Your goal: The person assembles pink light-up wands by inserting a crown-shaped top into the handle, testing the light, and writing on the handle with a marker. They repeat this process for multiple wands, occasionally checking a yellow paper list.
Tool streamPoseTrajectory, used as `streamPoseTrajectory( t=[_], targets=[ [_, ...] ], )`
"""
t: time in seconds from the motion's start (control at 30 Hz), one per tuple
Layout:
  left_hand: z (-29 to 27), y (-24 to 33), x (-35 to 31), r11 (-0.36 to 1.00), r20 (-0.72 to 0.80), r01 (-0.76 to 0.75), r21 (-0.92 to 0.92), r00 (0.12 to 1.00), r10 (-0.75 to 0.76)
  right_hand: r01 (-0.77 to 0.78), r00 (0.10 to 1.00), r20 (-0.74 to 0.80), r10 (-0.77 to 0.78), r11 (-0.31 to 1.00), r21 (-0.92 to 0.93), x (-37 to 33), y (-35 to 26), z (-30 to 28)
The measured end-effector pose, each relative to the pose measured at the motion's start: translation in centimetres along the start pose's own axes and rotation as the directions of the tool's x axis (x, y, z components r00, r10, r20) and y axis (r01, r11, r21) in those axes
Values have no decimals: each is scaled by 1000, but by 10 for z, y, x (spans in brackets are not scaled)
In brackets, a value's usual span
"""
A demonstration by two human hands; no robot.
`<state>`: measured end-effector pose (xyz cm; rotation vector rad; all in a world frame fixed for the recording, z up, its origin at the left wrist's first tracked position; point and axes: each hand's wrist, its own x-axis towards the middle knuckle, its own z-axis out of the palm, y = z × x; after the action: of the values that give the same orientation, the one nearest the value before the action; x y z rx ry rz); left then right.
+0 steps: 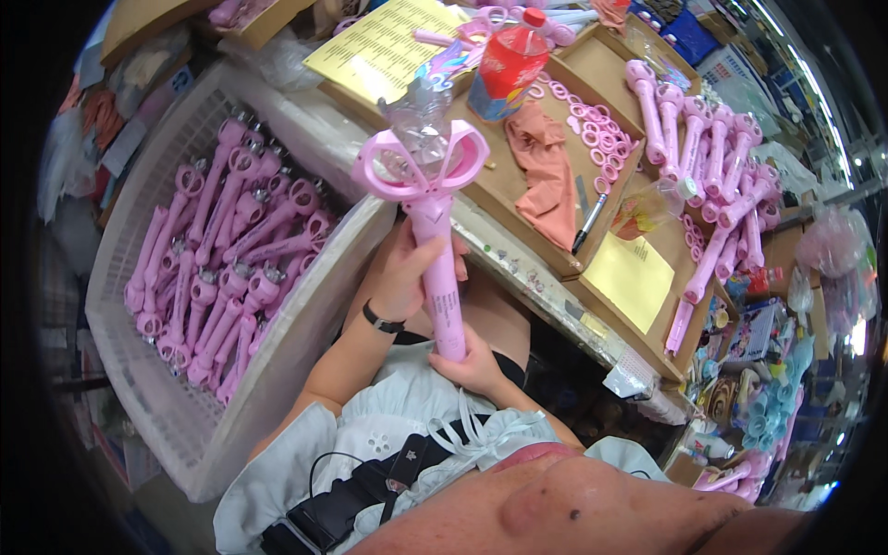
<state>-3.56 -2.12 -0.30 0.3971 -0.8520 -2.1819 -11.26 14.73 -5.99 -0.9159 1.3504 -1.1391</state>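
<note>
my left hand point(404, 277) fingers wrap the pink wand point(433, 222) mid-handle; my right hand point(474, 365) fingers pinch its base. it stands upright above my lap, white basket point(139, 388) at nine o'clock, desk point(518, 250) at one.

A yellow printed sheet point(388, 42) lies flat above the grips, at the table's far edge. Just right of it stands a red-labelled plastic bottle point(507, 63) with a red cap. A blank yellow paper square point(632, 276) lies right of the grips. Colourful printed cartons point(751, 335) stand farther right.
</note>
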Motion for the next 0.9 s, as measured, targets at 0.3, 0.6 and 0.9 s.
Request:
streamPoseTrajectory(
  t=[0.3,0.6,0.9],
  targets=[
    [-15,29,39,972,81,-127,-197,986,145,-4,994,106,10,998,-57,-2,-26,-17],
    [-52,22,3,960,-204,163,229,972,-117,275,914,-313,-258,961,12,-25,-178,-221],
    [-57,20,-23,930,-293,193,314,951,-99,-70,638,-761,-119,975,-211,91,-217,-436]
  ],
)
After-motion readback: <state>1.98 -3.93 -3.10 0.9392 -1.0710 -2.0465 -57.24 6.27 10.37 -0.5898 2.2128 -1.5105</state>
